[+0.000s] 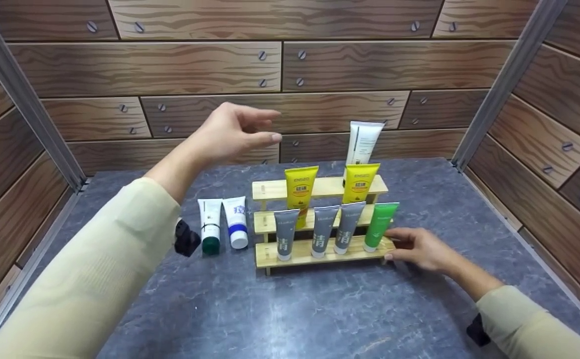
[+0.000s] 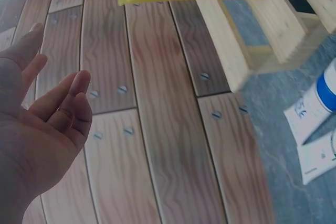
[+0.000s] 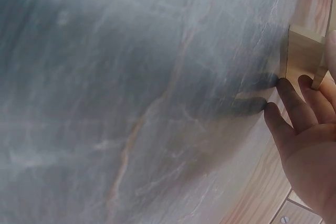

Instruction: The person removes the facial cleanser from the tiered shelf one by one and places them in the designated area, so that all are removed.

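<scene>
A three-tier wooden display rack (image 1: 270, 189) stands on the table, holding upright squeeze tubes. At its right end, my right hand (image 1: 422, 249) grips the bottom tier, thumb at the front corner and fingers behind. The right wrist view shows those fingers (image 3: 296, 111) around the end of the wood. Raised left of the rack's top, my left hand (image 1: 235, 130) holds nothing, its fingers loosely bent. On the bottom tier are three grey tubes (image 1: 286, 232) and a green tube (image 1: 381, 227). Two yellow tubes (image 1: 300, 187) stand on the middle tier, a white tube (image 1: 363, 142) on the top one.
Left of the rack, a white tube with a dark green cap (image 1: 211, 217) and a white tube with a blue band (image 1: 236, 212) lie on the grey marbled table (image 1: 270, 314). Wood-patterned walls (image 1: 210, 65) with metal corner posts (image 1: 509, 75) enclose the back and sides.
</scene>
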The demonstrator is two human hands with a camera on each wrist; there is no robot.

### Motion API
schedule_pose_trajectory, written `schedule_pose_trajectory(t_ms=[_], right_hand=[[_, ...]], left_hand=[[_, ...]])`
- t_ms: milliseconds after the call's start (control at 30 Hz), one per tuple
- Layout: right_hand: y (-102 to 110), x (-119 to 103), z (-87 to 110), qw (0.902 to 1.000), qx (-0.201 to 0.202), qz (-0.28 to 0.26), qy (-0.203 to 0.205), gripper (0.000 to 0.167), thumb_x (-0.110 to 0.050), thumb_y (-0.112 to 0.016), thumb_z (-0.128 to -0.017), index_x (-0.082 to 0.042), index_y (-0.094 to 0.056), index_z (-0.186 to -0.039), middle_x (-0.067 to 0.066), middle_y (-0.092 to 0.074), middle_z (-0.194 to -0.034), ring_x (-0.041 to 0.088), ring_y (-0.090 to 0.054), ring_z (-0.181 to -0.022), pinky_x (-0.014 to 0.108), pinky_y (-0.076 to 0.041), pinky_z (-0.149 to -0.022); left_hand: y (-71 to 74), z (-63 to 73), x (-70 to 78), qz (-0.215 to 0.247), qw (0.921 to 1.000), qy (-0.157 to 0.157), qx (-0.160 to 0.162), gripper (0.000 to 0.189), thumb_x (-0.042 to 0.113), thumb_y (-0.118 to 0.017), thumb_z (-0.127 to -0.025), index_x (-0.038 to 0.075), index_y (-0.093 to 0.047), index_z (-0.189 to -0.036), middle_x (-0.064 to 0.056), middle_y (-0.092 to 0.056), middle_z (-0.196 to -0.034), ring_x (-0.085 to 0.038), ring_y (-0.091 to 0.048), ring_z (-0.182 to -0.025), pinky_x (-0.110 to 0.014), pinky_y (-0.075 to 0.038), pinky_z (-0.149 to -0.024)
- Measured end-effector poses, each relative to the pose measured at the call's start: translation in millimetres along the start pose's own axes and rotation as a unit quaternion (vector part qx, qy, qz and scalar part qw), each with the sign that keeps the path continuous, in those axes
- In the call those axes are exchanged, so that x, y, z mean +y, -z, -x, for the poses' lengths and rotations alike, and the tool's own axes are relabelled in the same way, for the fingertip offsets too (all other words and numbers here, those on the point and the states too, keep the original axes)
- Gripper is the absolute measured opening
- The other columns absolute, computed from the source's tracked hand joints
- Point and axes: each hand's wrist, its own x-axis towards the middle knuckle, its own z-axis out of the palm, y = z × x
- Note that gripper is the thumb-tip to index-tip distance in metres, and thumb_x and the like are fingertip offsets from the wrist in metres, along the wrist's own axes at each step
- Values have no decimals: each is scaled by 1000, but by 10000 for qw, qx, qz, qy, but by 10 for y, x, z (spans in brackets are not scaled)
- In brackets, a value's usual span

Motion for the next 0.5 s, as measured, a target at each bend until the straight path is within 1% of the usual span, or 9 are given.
schedule_pose_trajectory(t_ms=[67, 133, 233, 400, 500], right_hand=[[-3, 4, 6, 10000, 4, 15, -52, 59, -26, -84, -93, 8, -65, -137, 26, -66, -137, 45, -61, -129, 60, -45, -111], [-11, 11, 7, 9999, 5, 8, -109, 60, -27, -84, -93, 7, -65, -138, 26, -66, -138, 46, -60, -130, 60, -44, -112], [-16, 16, 4, 9999, 2, 32, -96, 59, -27, -84, -93, 7, -65, -137, 26, -66, -138, 47, -60, -130, 61, -44, -111], [-8, 12, -5, 9999, -18, -26, -97, 59, -27, -84, -93, 7, -65, -137, 26, -66, -137, 45, -61, -129, 59, -45, -111], [18, 16, -8, 9999, -58, -41, -106, 59, -28, -84, -93, 7, -65, -138, 25, -66, -138, 43, -61, -129, 58, -46, -110]], left_hand=[[-21, -34, 64, -9, 9999, -110, -36, 51, 33, -79, -99, 20, -66, -147, -3, -66, -145, -16, -64, -127, -34, -54, -103], [-48, -71, 119, 9, 9998, -200, -85, 52, 33, -80, -99, 19, -66, -146, -3, -66, -145, -17, -64, -129, -34, -53, -106], [-99, -120, 189, -57, 9994, -302, -144, 52, 34, -79, -99, 20, -66, -147, -1, -67, -144, -15, -64, -128, -32, -52, -107], [-195, -203, 279, -164, 9991, -340, -204, 51, 36, -78, -99, 23, -65, -147, 1, -66, -144, -10, -63, -127, -28, -51, -106], [-265, -275, 336, -127, 9991, -337, -231, 51, 37, -78, -99, 24, -65, -147, 0, -66, -145, -9, -63, -126, -26, -53, -103]])
